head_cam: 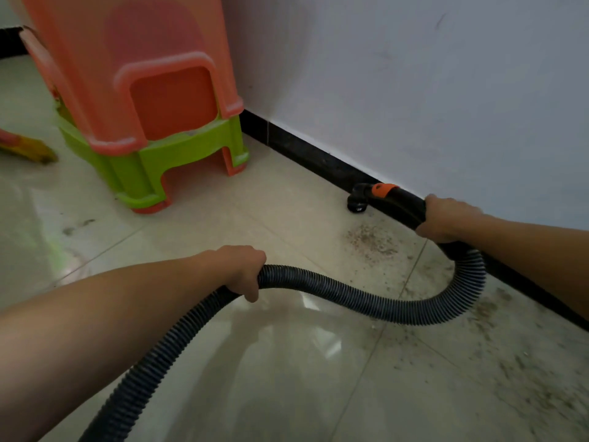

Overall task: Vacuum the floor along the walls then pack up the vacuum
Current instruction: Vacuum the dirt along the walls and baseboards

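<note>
The main risk is the loop of hose (350, 291) between the two hands. It sags onto the floor (287, 393) and lies across the gritty strip, so a pull toward 9 o'clock could drag it through the debris and smear it over the cleaner tiles. A sharp tug could also kink the tight bend at 4 o'clock, just behind the right hand (449, 218), and choke the suction. The nozzle (357, 203) sits right against the black skirting board (306, 154); pushed on along it, it could knock the stacked stools at 10 o'clock, an orange stool (127, 74) nested over a green stool (194, 145), which stand close to the wall (414, 90). The patch of grit (373, 240) lies just beside the nozzle on the near side, so a pass held tight to the skirting may miss it.

The vacuum's body is out of view. What shows is a dark ribbed hose running from the bottom edge at 7 o'clock up to the left hand (243, 271), then curving in an S to a smooth black tube with an orange collar (384, 190) and a small downturned nozzle at 3 o'clock. The left hand has its fingers curled round the hose from above. The right hand wraps the black tube just behind the collar. More scattered debris (526, 362) lies toward 4 and 5 o'clock, so I judge the wall run far from finished.
</note>
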### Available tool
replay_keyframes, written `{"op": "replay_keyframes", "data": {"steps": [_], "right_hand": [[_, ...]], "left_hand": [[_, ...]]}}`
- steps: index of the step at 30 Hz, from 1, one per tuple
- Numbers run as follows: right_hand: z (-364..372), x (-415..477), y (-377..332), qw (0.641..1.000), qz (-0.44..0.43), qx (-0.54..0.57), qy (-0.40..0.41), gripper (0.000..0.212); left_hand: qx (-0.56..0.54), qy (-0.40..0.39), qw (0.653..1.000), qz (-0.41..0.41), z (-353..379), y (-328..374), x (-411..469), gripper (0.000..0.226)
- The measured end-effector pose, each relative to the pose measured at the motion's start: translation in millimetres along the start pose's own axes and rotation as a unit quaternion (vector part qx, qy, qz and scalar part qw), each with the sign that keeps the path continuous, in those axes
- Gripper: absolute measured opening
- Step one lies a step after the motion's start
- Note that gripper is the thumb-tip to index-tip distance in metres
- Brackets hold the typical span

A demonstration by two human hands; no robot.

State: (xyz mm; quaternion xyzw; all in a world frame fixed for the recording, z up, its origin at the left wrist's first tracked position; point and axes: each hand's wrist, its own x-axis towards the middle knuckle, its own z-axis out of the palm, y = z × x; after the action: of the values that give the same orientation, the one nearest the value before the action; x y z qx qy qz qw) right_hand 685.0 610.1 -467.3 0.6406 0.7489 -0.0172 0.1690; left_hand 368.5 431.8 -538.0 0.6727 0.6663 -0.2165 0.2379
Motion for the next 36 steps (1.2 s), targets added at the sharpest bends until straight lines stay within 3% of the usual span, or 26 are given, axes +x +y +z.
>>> {"op": "replay_keyframes", "data": {"steps": [6, 11, 17, 20, 22, 25, 29, 34, 36], "right_hand": [[12, -21, 46, 0.989, 0.103, 0.084, -0.065, 0.058], [18, -59, 103, 0.954, 0.175, 0.213, -0.118, 0.041], [62, -68, 90, 0.925, 0.149, 0.332, -0.11, 0.036], [73, -70, 84, 0.897, 0.112, 0.399, -0.155, 0.032], [69, -69, 88, 0.898, 0.106, 0.398, -0.159, 0.031], [68, -73, 99, 0.927, 0.117, 0.344, -0.092, 0.032], [82, -96, 113, 0.91, 0.054, 0.373, -0.172, 0.03], [76, -95, 124, 0.956, 0.076, 0.27, -0.083, 0.032], [74, -98, 128, 0.948, 0.056, 0.291, -0.114, 0.028]], "left_hand": [[0.015, -0.024, 0.999, 0.024, -1, 18, 25, 0.039], [0.043, 0.007, 0.996, 0.076, -12, 54, 49, 0.035], [0.079, 0.016, 0.994, 0.069, 5, 43, 44, 0.032], [0.088, 0.001, 0.995, 0.056, 5, 20, 33, 0.033], [0.08, -0.013, 0.995, 0.054, 6, 20, 28, 0.034], [0.075, -0.014, 0.995, 0.058, 7, 37, 26, 0.035], [0.078, -0.013, 0.993, 0.089, 2, 58, 30, 0.034], [0.093, -0.02, 0.991, 0.093, 6, 79, 30, 0.035], [0.092, -0.019, 0.991, 0.098, 4, 83, 29, 0.035]]}}
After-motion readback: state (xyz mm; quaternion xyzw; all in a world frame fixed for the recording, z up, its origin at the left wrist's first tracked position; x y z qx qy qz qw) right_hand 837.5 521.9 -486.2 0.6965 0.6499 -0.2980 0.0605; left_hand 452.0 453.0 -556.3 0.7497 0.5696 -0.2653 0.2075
